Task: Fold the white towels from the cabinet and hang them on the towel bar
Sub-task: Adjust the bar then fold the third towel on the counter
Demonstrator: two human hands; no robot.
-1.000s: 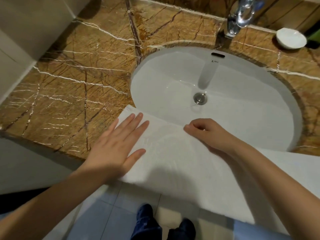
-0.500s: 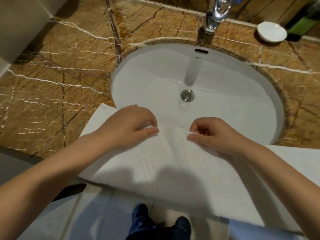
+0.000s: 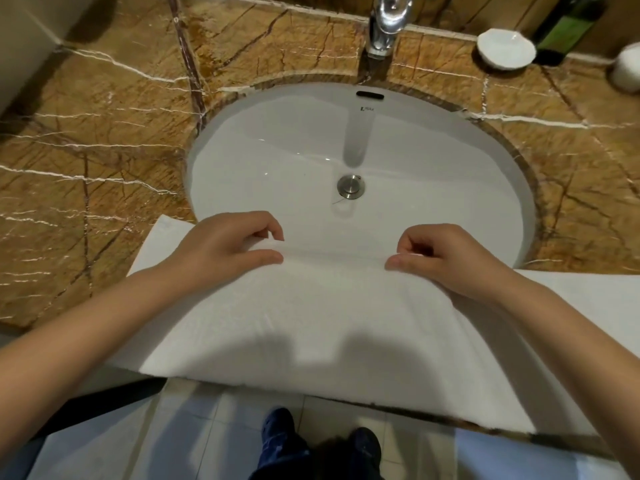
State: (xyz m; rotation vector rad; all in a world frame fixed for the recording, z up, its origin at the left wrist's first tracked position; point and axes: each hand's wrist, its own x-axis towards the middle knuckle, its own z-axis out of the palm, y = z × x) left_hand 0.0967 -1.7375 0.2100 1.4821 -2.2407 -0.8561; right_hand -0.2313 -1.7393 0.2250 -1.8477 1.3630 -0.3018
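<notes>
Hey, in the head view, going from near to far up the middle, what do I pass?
Near to far: shoes, towel, drain, overflow slot, faucet.

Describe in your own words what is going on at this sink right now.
A person stands at a brown marble counter with a white towel spread over its front edge and the near rim of the sink. The left hand and the right hand each pinch the towel's far edge, seemingly to start a fold. A faucet and a small white dish sit behind the basin.
</notes>
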